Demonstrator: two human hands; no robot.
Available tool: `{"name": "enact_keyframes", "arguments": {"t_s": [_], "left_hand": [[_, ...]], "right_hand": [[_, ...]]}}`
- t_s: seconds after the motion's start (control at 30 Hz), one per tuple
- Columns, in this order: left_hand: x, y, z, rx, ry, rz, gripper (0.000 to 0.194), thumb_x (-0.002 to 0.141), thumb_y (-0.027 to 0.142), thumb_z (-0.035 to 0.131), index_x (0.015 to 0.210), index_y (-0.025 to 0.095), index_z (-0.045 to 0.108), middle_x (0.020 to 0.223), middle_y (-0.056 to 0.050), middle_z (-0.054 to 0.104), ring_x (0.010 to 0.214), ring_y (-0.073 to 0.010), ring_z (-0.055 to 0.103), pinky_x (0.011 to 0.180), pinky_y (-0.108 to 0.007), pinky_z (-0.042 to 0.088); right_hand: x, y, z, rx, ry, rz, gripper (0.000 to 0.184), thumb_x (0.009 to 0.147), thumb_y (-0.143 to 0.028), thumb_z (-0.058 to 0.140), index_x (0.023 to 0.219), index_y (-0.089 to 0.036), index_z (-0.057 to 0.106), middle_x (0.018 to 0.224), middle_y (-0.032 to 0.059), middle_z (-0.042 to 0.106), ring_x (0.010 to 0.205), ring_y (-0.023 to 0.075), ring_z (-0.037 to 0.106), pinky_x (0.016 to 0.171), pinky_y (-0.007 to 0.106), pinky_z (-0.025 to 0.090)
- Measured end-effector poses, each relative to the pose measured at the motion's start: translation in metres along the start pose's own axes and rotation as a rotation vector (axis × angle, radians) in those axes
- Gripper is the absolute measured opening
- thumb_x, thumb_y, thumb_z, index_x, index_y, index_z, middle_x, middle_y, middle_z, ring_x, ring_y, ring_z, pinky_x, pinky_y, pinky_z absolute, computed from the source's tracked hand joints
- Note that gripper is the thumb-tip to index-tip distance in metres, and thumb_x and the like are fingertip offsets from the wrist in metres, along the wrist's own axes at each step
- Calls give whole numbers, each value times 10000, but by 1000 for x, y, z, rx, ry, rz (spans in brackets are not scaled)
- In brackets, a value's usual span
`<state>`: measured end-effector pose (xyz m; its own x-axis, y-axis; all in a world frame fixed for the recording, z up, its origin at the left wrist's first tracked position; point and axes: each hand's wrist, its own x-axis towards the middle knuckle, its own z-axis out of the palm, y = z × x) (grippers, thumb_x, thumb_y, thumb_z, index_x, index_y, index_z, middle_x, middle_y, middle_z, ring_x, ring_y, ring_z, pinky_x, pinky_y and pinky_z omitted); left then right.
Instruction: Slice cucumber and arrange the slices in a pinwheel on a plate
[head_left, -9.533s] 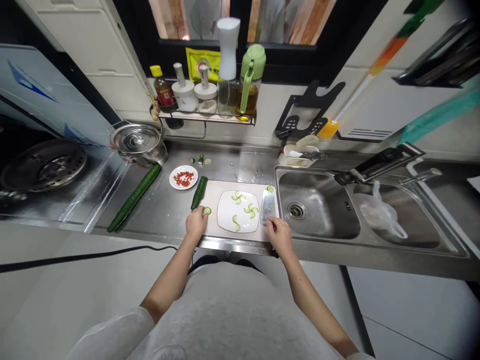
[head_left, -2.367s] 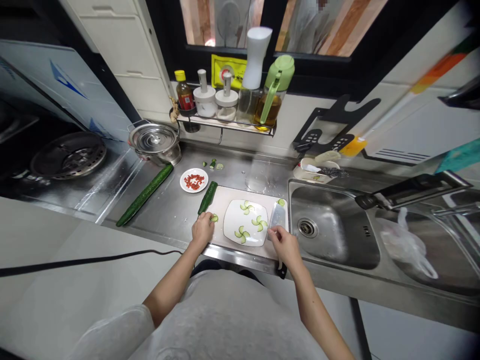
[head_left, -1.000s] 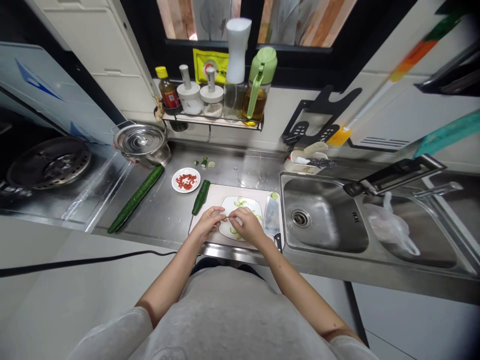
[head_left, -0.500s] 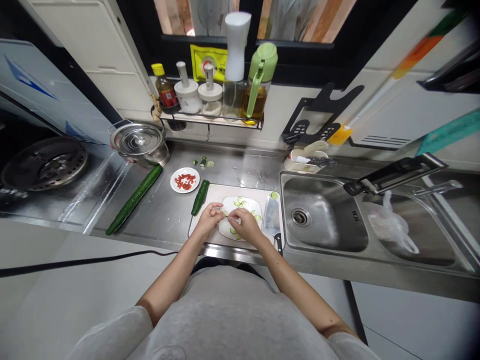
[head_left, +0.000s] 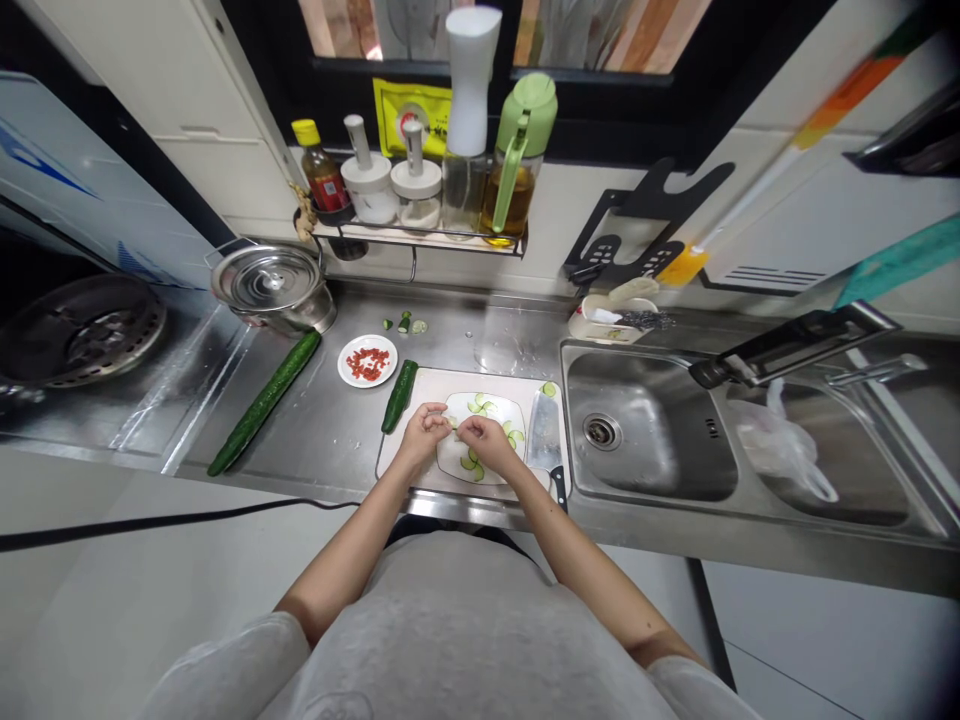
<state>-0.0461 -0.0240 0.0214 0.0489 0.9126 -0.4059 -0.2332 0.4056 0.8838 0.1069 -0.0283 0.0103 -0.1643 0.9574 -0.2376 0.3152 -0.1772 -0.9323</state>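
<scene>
Head cam: L hand (head_left: 426,430) fingers pinch pale cuke slice (head_left: 453,424); R hand (head_left: 484,440) fingers bunched beside it, can't tell on what. Both over 1 plate (head_left: 450,463) w/ 3 cuke fans (head_left: 473,466). 1 cleaver (head_left: 544,430) just R; 1 whole cuke (head_left: 264,403), 1 cut cuke (head_left: 400,396) L. Yellow pkt (head_left: 436,115) print illegible.

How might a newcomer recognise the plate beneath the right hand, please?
Left of the sink lies a cutting board. On it, left of the knife, is the white plate: squarish and holding cucumber slices, unlike the round plate of red pieces.
</scene>
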Motion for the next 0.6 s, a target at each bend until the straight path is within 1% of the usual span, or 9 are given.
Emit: {"name": "enact_keyframes", "arguments": {"t_s": [0.17, 0.3, 0.47, 0.6], "left_hand": [[9, -13, -2, 20, 3, 52, 430, 554, 233, 723, 942, 172, 549, 666, 45, 592, 595, -74, 525, 621, -207, 388], [15, -22, -5, 41, 1, 67, 413, 570, 221, 711, 947, 171, 551, 678, 42, 591, 607, -78, 537, 622, -206, 391], [18, -25, -5, 65, 6, 94, 394, 593, 218, 707, 956, 174, 560, 695, 37, 596, 624, -81, 548, 622, -200, 398], [20, -27, -8, 86, 2, 115, 394, 611, 225, 708, 975, 173, 568, 698, 37, 593, 599, -73, 528, 607, -193, 390]], "right_hand": [[5, 5, 1, 131, -35, 107, 115, 696, -280, 558, 688, -169, 588, 655, -2, 615, 551, 96, 521, 542, 215, 435], [6, 7, 0, 176, -59, 192, 82, 686, -244, 558, 696, -167, 585, 628, -5, 610, 523, 89, 532, 466, 178, 397], [7, 4, -2, 226, -92, 259, 62, 706, -227, 571, 706, -166, 582, 606, 6, 629, 501, 87, 545, 403, 154, 354], [9, 1, -3, 239, -117, 300, 55, 720, -214, 579, 714, -160, 582, 576, 1, 630, 475, 81, 543, 379, 144, 339]]}}
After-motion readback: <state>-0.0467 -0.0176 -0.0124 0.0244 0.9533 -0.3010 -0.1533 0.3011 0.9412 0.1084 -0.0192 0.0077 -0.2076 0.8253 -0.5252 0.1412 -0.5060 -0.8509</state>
